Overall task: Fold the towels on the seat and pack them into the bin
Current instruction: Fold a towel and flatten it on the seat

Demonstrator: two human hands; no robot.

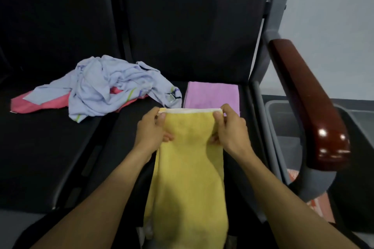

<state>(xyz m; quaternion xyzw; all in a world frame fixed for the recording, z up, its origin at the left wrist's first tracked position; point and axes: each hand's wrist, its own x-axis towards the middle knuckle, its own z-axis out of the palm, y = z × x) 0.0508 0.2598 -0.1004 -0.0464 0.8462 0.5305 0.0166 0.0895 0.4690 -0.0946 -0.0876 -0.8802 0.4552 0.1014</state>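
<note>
**Yellow towel held by both top corners over the black seat**

Over the front edge of the black seat (202, 46), a yellow towel (188, 168) hangs lengthwise toward the camera, its white-trimmed top edge stretched level between the two hands. The left hand (151, 129) pinches the towel's left top corner, thumb on the near face and fingers curled behind the cloth. The right hand (228, 127) pinches the right top corner in the same way. The lower end of the towel drops out of view at the bottom of the frame.

Just behind the held edge, a pink-lilac towel (212, 95) lies folded flat on the seat cushion. To its left, spanning the gap onto the neighbouring seat, a pale blue towel (105, 87) with thin coloured stripes sits crumpled in a heap on top of a coral-pink towel (40, 103), which shows at the heap's left and lower edges.

At the right, past the dark red glossy armrest (307, 95) and its grey frame, stands a grey bin (283, 119); what it holds is possibly nothing, but the armrest hides most of it.
</note>
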